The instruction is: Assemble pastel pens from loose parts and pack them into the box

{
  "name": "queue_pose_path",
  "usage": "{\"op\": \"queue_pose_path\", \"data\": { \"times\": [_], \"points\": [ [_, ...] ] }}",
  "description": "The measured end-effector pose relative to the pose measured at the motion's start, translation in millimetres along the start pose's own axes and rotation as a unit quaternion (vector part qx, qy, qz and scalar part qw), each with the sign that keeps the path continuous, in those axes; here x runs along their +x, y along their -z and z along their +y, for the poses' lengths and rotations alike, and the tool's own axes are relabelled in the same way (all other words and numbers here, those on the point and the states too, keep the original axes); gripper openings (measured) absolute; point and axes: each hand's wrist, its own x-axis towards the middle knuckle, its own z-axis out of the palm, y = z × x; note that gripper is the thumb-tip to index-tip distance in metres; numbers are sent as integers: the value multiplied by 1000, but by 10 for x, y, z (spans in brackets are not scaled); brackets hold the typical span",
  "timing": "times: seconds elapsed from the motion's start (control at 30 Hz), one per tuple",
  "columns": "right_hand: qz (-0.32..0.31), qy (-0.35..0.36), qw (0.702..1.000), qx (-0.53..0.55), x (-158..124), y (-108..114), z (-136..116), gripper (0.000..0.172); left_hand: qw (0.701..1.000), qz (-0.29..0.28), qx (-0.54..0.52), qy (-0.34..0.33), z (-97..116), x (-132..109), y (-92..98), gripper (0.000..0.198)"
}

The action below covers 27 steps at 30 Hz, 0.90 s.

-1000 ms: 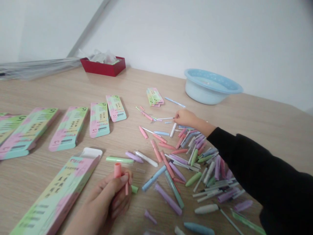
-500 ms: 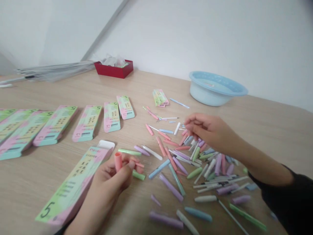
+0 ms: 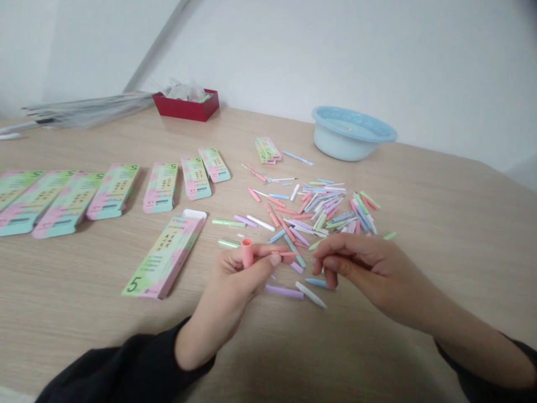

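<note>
Above the tabletop (image 3: 453, 224), the left hand (image 3: 237, 288) grasps a coral tube (image 3: 247, 256) and slim rod (image 3: 286, 254), probably light, stiff, best pinched mid-length; the right hand's grip (image 3: 364, 266) I cannot tell.

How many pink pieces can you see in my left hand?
2: a wide tube standing up from your left hand, and a slim piece at its thumb tip, pointing toward your right hand. More could be hidden inside the grip.

A black "5" (image 3: 133, 284) is printed on the nearest box (image 3: 168, 254) and several boxes (image 3: 115, 191) beyond.
</note>
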Motion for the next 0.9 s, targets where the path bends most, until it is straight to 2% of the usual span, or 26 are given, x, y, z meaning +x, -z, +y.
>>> {"op": "queue_pose_path", "data": {
  "times": [0.17,0.37,0.6,0.73,0.9],
  "points": [
    [25,2,1000,4,-105,-111,-43,17,997,-71,38,-12,-7,-38,-21,19],
    [47,13,998,25,-117,-219,1,12,992,-108,60,-24,-33,-30,-11,21],
    [80,37,996,-30,-171,-222,29,15,992,-100,68,-29,-49,-10,36,22],
    [76,37,996,-32,-212,-235,74,15,990,-112,83,-29,-49,-10,43,21],
    [82,44,995,-44,-219,-256,98,16,990,-99,101,-28,-39,-2,27,20]
  ]
}}
